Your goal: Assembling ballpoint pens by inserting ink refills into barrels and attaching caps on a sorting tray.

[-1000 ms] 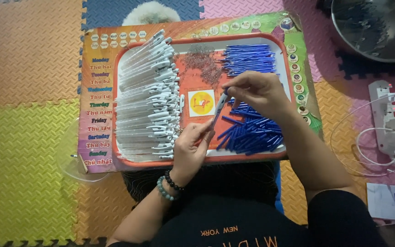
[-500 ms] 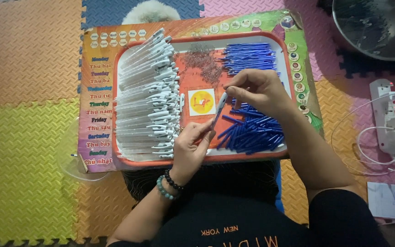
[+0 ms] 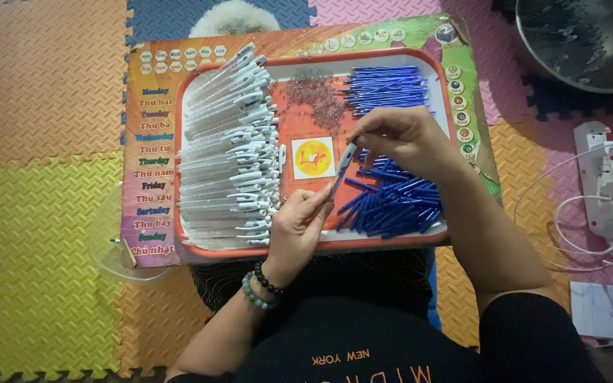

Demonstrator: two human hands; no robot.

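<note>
One tray (image 3: 321, 245) holds two blue heaps, one white stack; beside it, one bowl (image 3: 583, 42), two hands.

We see a white tray (image 3: 186, 142) rimmed in orange-red, white pen barrels (image 3: 228, 149), blue pen parts (image 3: 391, 202), a multicoloured printed board (image 3: 152, 170), and yellow, orange, pink foam mats (image 3: 37, 213).

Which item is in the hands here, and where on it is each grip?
One slim pen: the left hand pinches its lower end, the right hand its upper end, above the tray.
</note>
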